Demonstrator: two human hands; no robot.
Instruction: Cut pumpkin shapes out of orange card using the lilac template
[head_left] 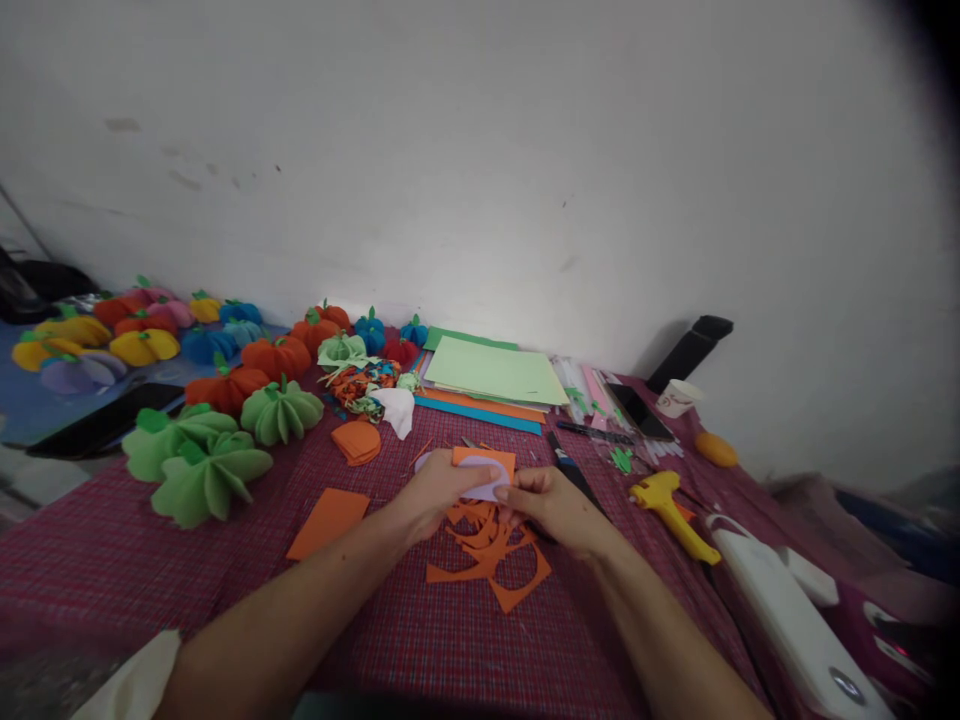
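Note:
In front of me my left hand [441, 488] is closed on a small piece of orange paper [484, 456], with a rounded lilac paper shape [480, 487] lying on it. My right hand [551, 508] pinches the right edge of these papers, thumb and fingertips together. Below both hands is a heap of curved orange paper offcuts [487, 540]. Left of my left hand lie an orange paper rectangle [330, 522] and a stack of rounded orange cutouts [356, 442]. Something dark shows under my right hand; I cannot make out what it is.
Paper pumpkins [281, 410] in several colours crowd the left side. Coloured sheets [495, 370] are stacked at the back by the wall. On the right are a yellow glue gun [675, 515], a phone [639, 412], a paper cup [677, 398] and a long white device [795, 620].

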